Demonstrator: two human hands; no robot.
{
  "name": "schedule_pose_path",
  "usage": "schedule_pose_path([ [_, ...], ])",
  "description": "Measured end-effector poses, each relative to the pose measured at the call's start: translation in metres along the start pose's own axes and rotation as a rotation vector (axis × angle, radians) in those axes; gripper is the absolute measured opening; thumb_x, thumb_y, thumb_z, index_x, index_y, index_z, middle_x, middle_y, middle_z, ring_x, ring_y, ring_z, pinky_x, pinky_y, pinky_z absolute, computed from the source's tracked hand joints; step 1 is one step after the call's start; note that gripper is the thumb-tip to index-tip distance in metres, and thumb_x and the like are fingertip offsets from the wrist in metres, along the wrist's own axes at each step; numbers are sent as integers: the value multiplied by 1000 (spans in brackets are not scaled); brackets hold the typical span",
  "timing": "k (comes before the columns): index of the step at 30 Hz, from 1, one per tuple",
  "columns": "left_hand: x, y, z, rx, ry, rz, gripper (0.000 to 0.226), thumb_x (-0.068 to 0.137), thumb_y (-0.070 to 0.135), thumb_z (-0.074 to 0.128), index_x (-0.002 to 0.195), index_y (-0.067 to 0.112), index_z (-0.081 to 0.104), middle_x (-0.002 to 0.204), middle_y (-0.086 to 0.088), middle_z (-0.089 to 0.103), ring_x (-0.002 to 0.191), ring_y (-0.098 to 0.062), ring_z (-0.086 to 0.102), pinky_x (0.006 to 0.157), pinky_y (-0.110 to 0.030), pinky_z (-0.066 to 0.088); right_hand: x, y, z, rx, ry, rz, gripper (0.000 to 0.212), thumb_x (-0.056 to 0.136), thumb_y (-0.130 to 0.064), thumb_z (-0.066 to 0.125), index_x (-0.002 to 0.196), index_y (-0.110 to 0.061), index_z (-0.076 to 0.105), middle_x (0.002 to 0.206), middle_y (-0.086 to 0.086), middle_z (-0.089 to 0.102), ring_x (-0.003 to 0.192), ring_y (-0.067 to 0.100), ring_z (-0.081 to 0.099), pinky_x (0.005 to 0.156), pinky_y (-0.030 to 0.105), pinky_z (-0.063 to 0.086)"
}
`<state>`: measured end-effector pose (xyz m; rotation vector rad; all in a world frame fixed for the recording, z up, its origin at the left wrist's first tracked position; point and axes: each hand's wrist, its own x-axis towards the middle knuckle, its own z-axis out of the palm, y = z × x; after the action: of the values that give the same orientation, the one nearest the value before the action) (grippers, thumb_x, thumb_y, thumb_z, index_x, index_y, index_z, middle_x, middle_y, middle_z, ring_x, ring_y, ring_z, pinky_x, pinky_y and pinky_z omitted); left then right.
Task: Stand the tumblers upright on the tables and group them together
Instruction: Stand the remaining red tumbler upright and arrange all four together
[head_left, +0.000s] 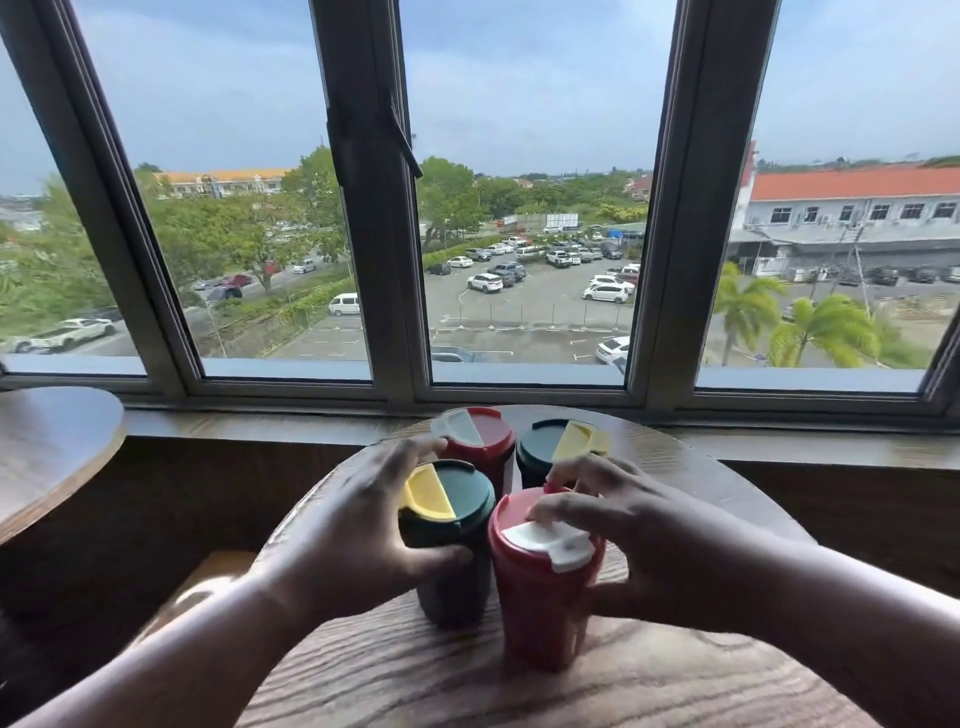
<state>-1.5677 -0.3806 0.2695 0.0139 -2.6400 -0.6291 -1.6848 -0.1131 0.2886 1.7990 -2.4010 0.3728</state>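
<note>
Several tumblers stand upright, bunched together on a round wooden table (675, 467). The near green tumbler (452, 525) has a yellow lid flap, and my left hand (358, 525) grips its side, thumb in front and fingers round the far side. Beside it, the near red tumbler (540, 587) carries a white lid flap; my right hand (639, 540) holds it, fingertips on the lid and thumb low on its right side. Behind them stand a second red tumbler (475, 441) and a second green tumbler (545, 449).
Another round wooden table (47, 447) sits at the left. A window sill (805, 447) and a dark-framed window (374, 260) run close behind the tables. A dark wooden panel below the sill fills the gap between the tables.
</note>
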Motion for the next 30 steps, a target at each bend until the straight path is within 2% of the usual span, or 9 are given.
schedule_pose_path([
  [4, -1, 3, 3, -29, 39, -20, 92, 55, 65, 84, 134, 55, 37, 136, 26, 55, 126, 4, 52, 106, -34, 47, 1, 4, 0, 1, 30, -43, 64, 78, -58, 70, 135, -42, 45, 133, -10, 41, 126, 10, 41, 99, 34, 48],
  [11, 1, 7, 3, -47, 34, -44, 94, 53, 66, 83, 133, 54, 36, 134, 20, 57, 123, 0, 54, 106, -34, 47, 1, 10, -1, -24, 26, -71, 65, 79, -57, 73, 135, -43, 44, 129, -13, 42, 123, 7, 40, 101, 32, 46],
  [17, -1, 10, 4, -93, 38, -45, 86, 56, 53, 88, 126, 57, 39, 124, 30, 57, 115, 8, 56, 102, -30, 49, 2, 11, -1, -10, 11, -75, 64, 80, -54, 72, 136, -42, 43, 132, -11, 41, 125, 9, 38, 103, 32, 43],
  [23, -1, 11, 4, -50, 53, -54, 86, 56, 57, 91, 120, 67, 35, 116, 43, 47, 119, 3, 56, 104, -30, 47, 2, 12, 1, 5, 55, -83, 65, 80, -49, 76, 135, -41, 43, 129, -11, 44, 122, 9, 40, 100, 32, 46],
  [27, -2, 13, 7, -20, 74, -73, 90, 56, 59, 90, 130, 52, 38, 124, 30, 51, 121, -2, 56, 104, -30, 45, 0, 12, 5, -5, 88, -72, 65, 78, -54, 74, 135, -42, 45, 126, -15, 42, 119, 6, 39, 101, 28, 45],
  [30, -2, 13, 5, -15, 66, -60, 89, 57, 60, 89, 128, 57, 35, 124, 32, 48, 121, -1, 54, 104, -28, 44, 0, 11, 6, -4, 89, -53, 68, 77, -55, 74, 136, -40, 45, 127, -15, 40, 121, 5, 36, 103, 30, 43],
])
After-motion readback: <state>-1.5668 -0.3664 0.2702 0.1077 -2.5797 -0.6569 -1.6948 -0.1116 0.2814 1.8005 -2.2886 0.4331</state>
